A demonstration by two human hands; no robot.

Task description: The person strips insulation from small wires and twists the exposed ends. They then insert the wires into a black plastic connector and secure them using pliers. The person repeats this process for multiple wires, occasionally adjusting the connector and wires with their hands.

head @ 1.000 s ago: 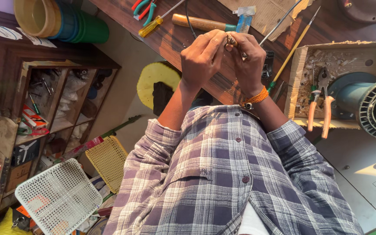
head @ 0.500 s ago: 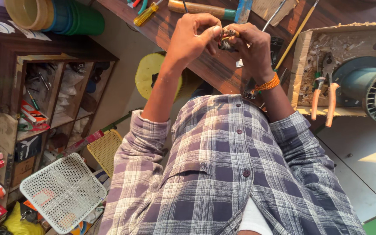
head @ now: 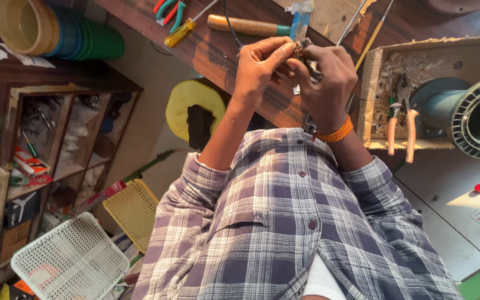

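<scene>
Both hands' fingers [head: 278,54] pinch a small metal part [head: 302,47]; orange-handled pliers [head: 400,119] rest in the box [head: 369,94].

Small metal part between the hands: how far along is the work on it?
Done: hard to tell; a yellow-handled screwdriver lies put down on the wooden bench. In hand: the left hand and right hand both pinch the small metal part, with a black wire close by. Left: unclear; the part is too small to show its state.

Workshop, wooden bench [head: 212,53], screwdriver [head: 180,34], pliers [head: 402,119]
</scene>
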